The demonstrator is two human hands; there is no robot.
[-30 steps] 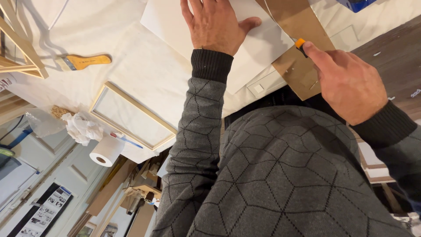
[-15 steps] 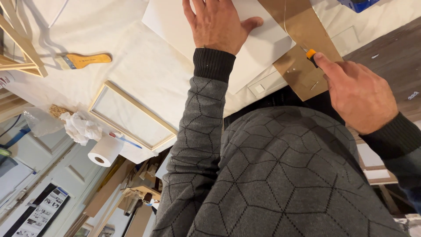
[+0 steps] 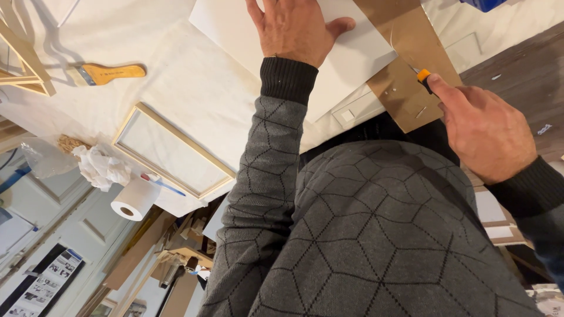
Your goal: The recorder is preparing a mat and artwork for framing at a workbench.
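Head view: knife [image 3: 423, 77] in right hand [image 3: 484, 132]

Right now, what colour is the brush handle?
Orange-yellow; the brush shows in the head view.

Left hand [image 3: 294, 26] lies flat, palm down — right hand [image 3: 484, 132] is clenched (thumb extended forward).

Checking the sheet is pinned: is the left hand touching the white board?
Touching. The head view shows the left hand pressed flat on the white board, no gap.
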